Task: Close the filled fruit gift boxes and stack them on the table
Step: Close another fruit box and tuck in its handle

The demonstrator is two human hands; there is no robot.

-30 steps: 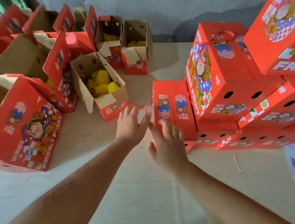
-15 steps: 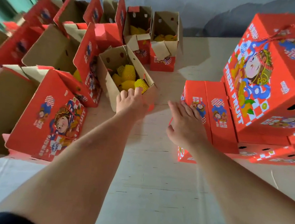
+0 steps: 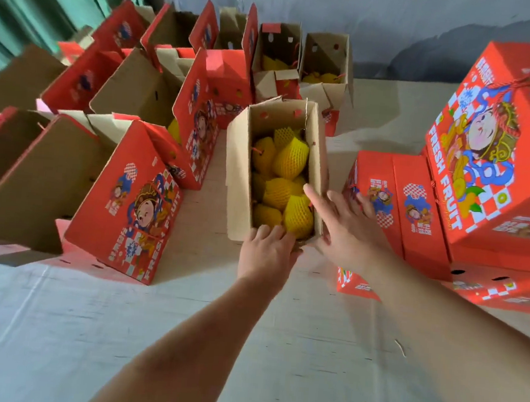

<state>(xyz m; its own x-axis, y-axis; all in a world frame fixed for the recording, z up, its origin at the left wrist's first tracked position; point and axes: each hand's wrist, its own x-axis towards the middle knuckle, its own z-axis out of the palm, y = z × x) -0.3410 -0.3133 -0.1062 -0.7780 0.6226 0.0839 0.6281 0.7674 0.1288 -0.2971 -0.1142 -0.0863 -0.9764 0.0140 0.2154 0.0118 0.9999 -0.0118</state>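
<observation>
An open gift box [image 3: 239, 173] stands in the middle of the table, its flaps up and brown inside showing. Several fruits in yellow foam netting [image 3: 289, 161] fill it. My left hand [image 3: 266, 251] grips the box's near end wall, fingers hooked over the rim. My right hand [image 3: 347, 226] rests against the box's near right corner with fingers spread, index finger reaching over the right wall. To the right stand closed red gift boxes: a low one [image 3: 405, 208] beside my right hand and a tall stacked one [image 3: 496, 149] behind it.
Several more open red boxes [image 3: 130, 203] crowd the left and back of the table, some holding yellow fruit [image 3: 318, 76]. The pale table surface [image 3: 151, 334] stretches toward me. A green curtain [image 3: 35, 2] hangs at the far left, a grey wall behind.
Both hands have reached forward to the open fruit box; the left hand now grips its near end and the right touches its right corner. The box sits closer and more centred in view.
</observation>
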